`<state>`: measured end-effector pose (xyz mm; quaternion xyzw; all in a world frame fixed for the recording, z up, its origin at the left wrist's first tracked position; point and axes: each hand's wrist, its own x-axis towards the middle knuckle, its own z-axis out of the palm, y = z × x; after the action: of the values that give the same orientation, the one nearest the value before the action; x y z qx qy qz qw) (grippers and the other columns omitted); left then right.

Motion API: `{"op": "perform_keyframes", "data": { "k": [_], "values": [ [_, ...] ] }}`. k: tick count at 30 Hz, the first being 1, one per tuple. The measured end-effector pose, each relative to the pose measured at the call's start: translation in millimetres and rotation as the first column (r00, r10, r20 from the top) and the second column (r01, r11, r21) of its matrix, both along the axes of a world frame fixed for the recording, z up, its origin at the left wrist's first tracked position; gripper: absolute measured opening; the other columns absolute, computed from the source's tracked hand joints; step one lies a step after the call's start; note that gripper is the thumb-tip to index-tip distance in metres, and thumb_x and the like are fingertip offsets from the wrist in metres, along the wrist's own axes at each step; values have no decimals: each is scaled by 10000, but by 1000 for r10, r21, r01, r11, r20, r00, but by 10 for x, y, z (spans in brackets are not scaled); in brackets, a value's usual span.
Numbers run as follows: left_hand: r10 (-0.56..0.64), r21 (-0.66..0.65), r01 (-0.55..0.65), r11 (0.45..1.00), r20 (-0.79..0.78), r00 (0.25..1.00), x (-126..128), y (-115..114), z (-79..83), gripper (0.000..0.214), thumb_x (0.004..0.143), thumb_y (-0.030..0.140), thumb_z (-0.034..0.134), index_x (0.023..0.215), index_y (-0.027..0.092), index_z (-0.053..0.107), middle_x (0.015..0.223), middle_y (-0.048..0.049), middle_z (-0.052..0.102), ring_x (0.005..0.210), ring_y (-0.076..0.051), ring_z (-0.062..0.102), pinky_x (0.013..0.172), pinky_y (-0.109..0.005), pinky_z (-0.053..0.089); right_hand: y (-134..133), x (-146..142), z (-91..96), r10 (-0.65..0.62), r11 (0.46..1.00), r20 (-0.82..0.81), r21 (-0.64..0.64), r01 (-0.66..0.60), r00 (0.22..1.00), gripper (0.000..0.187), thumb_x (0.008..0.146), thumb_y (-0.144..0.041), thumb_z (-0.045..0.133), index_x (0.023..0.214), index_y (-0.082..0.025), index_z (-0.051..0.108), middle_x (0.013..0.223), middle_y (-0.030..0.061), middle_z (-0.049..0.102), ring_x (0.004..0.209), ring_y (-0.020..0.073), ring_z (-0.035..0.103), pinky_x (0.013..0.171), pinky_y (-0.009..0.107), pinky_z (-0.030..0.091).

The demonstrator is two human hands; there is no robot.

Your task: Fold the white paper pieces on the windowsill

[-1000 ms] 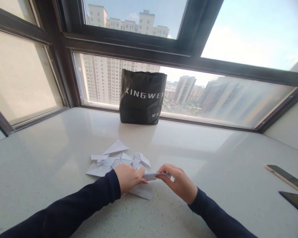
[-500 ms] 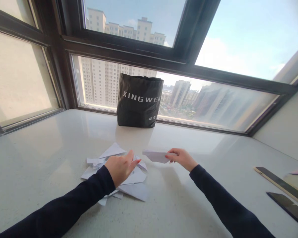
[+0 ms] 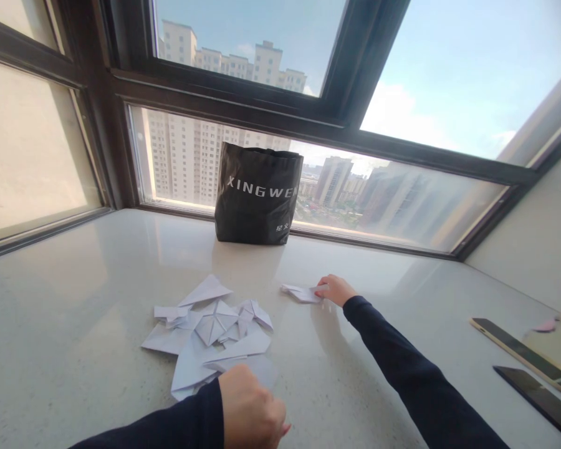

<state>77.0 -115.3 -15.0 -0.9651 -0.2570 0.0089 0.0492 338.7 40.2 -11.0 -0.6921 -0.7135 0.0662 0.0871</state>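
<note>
— Fingers point(image 3: 321, 290) of the right hand point(image 3: 335, 290) pinch one end of a folded paper piece point(image 3: 302, 292). It's lying on the tabletop point(image 3: 425, 299) toward the far edge, near the black bag point(image 3: 258, 194).
— And the left hand point(image 3: 252, 411)?
— Clenched in a fist at the near edge, just beside the pile of folded papers point(image 3: 210, 327). Two phones point(image 3: 523, 354) lie at the right edge.

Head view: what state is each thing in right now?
Folded paper, lying on counter.
Right hand, fingertips on its end; grip unclear.
Paper pile, loose, pieces overlapping.
Left hand, curled shut near pile.
Black bag, upright on counter.
Far phone, flat, screen dark.
Near phone, flat, screen dark.
</note>
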Motion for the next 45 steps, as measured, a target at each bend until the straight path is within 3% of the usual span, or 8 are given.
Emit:
{"op": "perform_keyframes", "data": {
  "k": [6, 11, 18, 26, 34, 37, 41, 45],
  "values": [
    [-32, 32, 32, 999, -12, 999, 24, -21, -77, 239, 780, 304, 429, 627, 166, 548, 505, -54, 606, 372, -195, 558, 325, -275, 364, -51, -7, 77, -51, 982, 27, 182, 45, 998, 334, 626, -168, 645, 947, -226, 572, 953, 62, 579, 929, 279, 489, 729, 426, 353],
    [-39, 37, 36, 999, 76, 996, -56, 84, 101, 246, 802, 279, 378, 641, 161, 521, 523, -42, 595, 379, -182, 555, 327, -258, 341, -217, -259, 266, 2, 945, -34, 326, 9, 999, 319, 738, -91, 447, 1032, -182, 532, 970, 104, 552, 908, 261, 486, 742, 424, 341],
    [477, -16, -482, 876, 175, 861, -458, 580, 516, 292, 843, 283, 321, 737, 143, 554, 728, -94, 622, 642, -233, 612, 506, -295, 428, -682, -1188, -108, 339, 906, -142, 316, -282, 930, 276, 693, -337, 601, 918, -178, 580, 923, 83, 586, 886, 241, 491, 777, 367, 355],
    [604, -63, -611, 789, 265, 752, -752, 814, 646, 283, 822, 276, 336, 754, 173, 591, 784, -67, 634, 667, -201, 589, 569, -285, 408, -805, -1241, -250, 331, 917, -404, 352, -189, 853, 100, 704, -211, 531, 735, -190, 439, 675, 6, 572, 618, 147, 524, 559, 267, 410],
    [612, -72, -644, 761, 409, 677, -732, 803, 703, 285, 813, 332, 345, 858, 228, 606, 798, -19, 648, 675, -180, 574, 575, -262, 387, -939, -1219, -250, 293, 955, -881, 290, -65, 372, 374, 746, -361, 522, 1007, -202, 307, 669, 3, 614, 489, 118, 519, 473, 254, 455],
    [666, -72, -700, 710, 390, 636, -870, 852, 825, 293, 804, 344, 343, 860, 226, 605, 773, -24, 648, 674, -187, 574, 561, -262, 379, -957, -1239, -232, 291, 956, -881, 287, -65, 373, 500, 756, -386, 508, 1151, -184, 278, 696, 20, 618, 447, 109, 496, 422, 243, 443],
    [770, -93, -773, 627, 228, 597, -1150, 934, 934, 312, 793, 374, 329, 879, 216, 584, 783, -25, 643, 711, -187, 577, 570, -255, 379, -956, -1238, -268, 329, 944, -830, 299, -138, 450, 286, 797, -384, 435, 997, -183, 470, 710, 31, 582, 449, 101, 470, 416, 243, 433],
    [731, -158, -725, 670, -30, 682, -1322, 1009, 762, 267, 588, 395, 585, 763, 193, 590, 734, -7, 632, 667, -174, 576, 565, -230, 388, -964, -1234, -287, 401, 912, -720, 368, -179, 566, 257, 824, -301, 366, 973, -208, 554, 713, 28, 530, 569, 136, 486, 520, 272, 444]
  ]
}}
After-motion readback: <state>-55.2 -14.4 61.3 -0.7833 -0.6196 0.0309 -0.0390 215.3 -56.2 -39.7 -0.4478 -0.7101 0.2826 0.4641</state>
